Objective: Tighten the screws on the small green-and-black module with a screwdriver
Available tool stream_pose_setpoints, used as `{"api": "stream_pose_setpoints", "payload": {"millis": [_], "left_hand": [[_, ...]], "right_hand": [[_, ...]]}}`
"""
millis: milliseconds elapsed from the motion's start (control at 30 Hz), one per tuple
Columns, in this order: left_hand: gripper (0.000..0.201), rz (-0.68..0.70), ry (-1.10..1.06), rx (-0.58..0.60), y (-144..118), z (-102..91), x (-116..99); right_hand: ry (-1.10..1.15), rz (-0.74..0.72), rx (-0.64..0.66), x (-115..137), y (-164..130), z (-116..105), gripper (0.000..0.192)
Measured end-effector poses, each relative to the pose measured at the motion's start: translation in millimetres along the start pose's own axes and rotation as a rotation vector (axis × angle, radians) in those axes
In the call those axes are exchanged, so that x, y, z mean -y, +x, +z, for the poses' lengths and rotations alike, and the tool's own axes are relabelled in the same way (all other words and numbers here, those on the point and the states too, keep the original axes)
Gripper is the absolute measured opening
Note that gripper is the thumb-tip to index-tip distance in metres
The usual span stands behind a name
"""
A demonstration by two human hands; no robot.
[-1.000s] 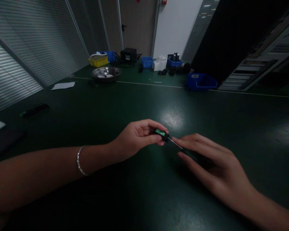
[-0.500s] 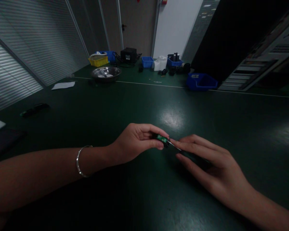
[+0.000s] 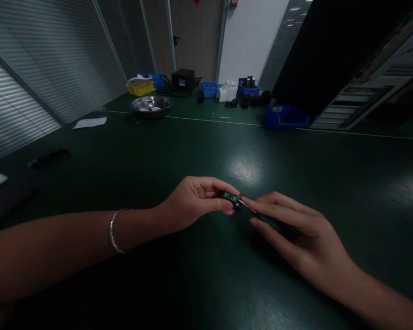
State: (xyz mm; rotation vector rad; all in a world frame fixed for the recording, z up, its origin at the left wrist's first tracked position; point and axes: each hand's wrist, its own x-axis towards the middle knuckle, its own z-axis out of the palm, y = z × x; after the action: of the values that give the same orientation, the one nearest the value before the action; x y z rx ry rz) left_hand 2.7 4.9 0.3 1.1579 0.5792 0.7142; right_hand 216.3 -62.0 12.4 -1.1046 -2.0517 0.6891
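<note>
My left hand (image 3: 192,201) pinches a small black part with a green circuit board (image 3: 230,198) between thumb and fingers, just above the dark green table (image 3: 192,146). My right hand (image 3: 296,233) holds a thin screwdriver (image 3: 261,216) under its extended fingers; the metal tip touches the part's right end. The tool's dark handle is mostly hidden beneath the fingers. A silver bracelet (image 3: 114,231) circles my left wrist.
At the table's far side stand a metal bowl (image 3: 151,105), a yellow bin (image 3: 140,87), a black box (image 3: 183,79), several blue bins (image 3: 286,117) and a white object (image 3: 228,90). A paper sheet (image 3: 89,123) and a dark tool (image 3: 48,156) lie left.
Both hands have come slightly closer together; the screwdriver tip slid in against the part, which dropped a little lower toward the table.
</note>
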Motion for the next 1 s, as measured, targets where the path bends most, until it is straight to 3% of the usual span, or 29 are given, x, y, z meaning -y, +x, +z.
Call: {"api": "stream_pose_setpoints", "payload": {"millis": [200, 467, 700, 1000], "left_hand": [[0.026, 0.014, 0.039, -0.023, 1, -5.2, 4], [0.015, -0.135, 0.357, 0.118, 0, -8.0, -1], [0.018, 0.090, 0.759, 0.174, -2, -10.7, -1], [0.025, 0.192, 0.933, 0.117, -4, -7.4, -6]], "right_hand": [[-0.038, 0.033, -0.067, -3, 0, -4, 0.037], [-0.084, 0.051, -0.116, -7, 0, -4, 0.033], [-0.069, 0.052, -0.072, -6, 2, -4, 0.033], [-0.121, 0.042, 0.016, -3, 2, -2, 0.029]]}}
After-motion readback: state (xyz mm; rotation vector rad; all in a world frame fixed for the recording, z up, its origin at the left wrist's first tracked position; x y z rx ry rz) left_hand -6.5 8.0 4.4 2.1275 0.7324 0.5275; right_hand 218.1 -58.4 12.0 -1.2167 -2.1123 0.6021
